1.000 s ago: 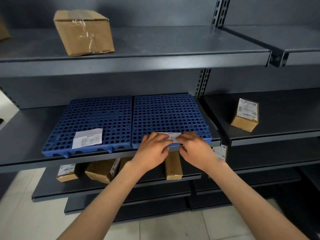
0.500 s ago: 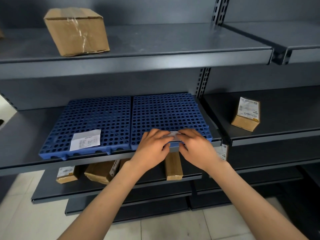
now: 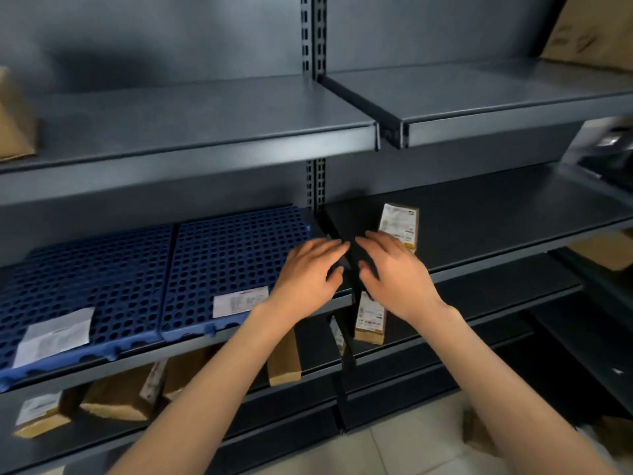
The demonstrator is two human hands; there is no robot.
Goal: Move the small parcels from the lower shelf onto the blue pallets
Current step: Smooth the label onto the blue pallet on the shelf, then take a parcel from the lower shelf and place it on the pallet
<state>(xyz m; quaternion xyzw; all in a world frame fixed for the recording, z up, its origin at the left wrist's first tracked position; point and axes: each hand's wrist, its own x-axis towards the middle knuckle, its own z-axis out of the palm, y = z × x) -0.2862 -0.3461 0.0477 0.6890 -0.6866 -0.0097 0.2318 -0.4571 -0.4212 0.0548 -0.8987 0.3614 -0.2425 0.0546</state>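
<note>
Two blue perforated pallets lie side by side on the middle shelf, the left pallet (image 3: 92, 279) and the right pallet (image 3: 233, 255). A flat white-labelled parcel (image 3: 56, 332) rests on the left one and another flat parcel (image 3: 239, 301) on the right one's front edge. My left hand (image 3: 310, 272) and my right hand (image 3: 394, 272) hover empty, fingers spread, over the gap between the two shelf bays. A small brown parcel (image 3: 400, 222) stands just behind my right hand. On the lower shelf stand several brown parcels, among them one with a label (image 3: 370, 318) under my right wrist and others at the left (image 3: 116, 397).
A slotted steel upright (image 3: 315, 186) divides the shelf bays. The upper shelf (image 3: 205, 132) carries a cardboard box (image 3: 13, 121) at the far left and a brown package (image 3: 592, 32) at the top right. Pale floor tiles (image 3: 411, 450) lie below.
Both hands let go of the flat parcel on the right pallet's front edge and moved right, opening. The camera view swung to the right.
</note>
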